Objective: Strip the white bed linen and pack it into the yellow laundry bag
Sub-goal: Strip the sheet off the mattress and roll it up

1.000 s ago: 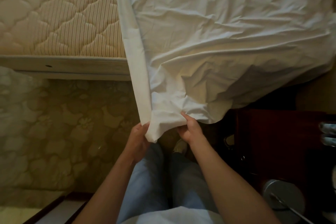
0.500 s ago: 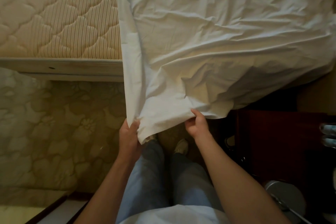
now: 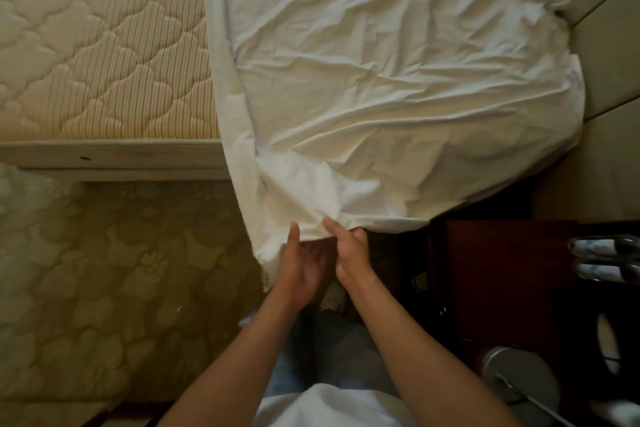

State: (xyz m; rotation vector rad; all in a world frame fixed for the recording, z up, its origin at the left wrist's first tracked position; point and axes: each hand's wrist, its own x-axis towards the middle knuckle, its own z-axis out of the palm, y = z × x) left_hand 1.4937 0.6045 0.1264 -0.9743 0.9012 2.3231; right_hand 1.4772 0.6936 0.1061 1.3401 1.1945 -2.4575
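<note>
At the bed's edge, both the left hand (image 3: pixel 304 267) and right hand (image 3: pixel 349 250) pinch the white sheet (image 3: pixel 381 80) hem.

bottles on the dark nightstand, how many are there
2: one bottle at the right edge of the nightstand, a second bottle just below it. More may lie beyond the frame.

Both hands (image 3: pixel 325 260) on white sheet (image 3: pixel 381 80)

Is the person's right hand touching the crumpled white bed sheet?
Touching. The head view shows the right hand pinching the white bed sheet's lower edge, thumb on top of the cloth.
</note>
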